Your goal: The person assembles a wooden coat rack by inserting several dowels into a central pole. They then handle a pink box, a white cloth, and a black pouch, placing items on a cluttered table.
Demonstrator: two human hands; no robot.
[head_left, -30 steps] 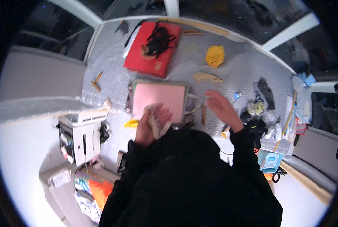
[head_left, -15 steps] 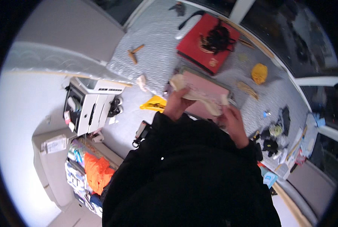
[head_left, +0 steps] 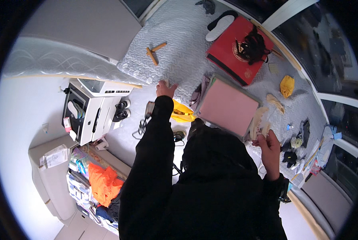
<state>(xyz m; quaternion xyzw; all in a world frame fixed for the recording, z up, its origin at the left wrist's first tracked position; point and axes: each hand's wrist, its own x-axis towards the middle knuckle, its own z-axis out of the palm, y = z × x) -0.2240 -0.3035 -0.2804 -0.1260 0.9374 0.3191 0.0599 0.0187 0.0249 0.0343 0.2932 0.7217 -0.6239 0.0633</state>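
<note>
Your right hand (head_left: 267, 142) is gripping a pale, floppy beige piece (head_left: 258, 122), maybe cloth or a peel, hard to tell, with the fingers clenched around its lower end. It's sticking up just past your fingertips, touching the edge of the pink board (head_left: 229, 106) lying on the bed (head_left: 179, 36). Your left hand (head_left: 165, 89) is reaching out to the quilted bed's edge; can't tell if those fingers are grasping anything. Two wooden sticks (head_left: 154, 53) are lying farther beyond them.

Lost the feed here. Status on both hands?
Left hand on the mattress edge. Right hand holds pale insoles beside the pink box. Nothing between.
</note>
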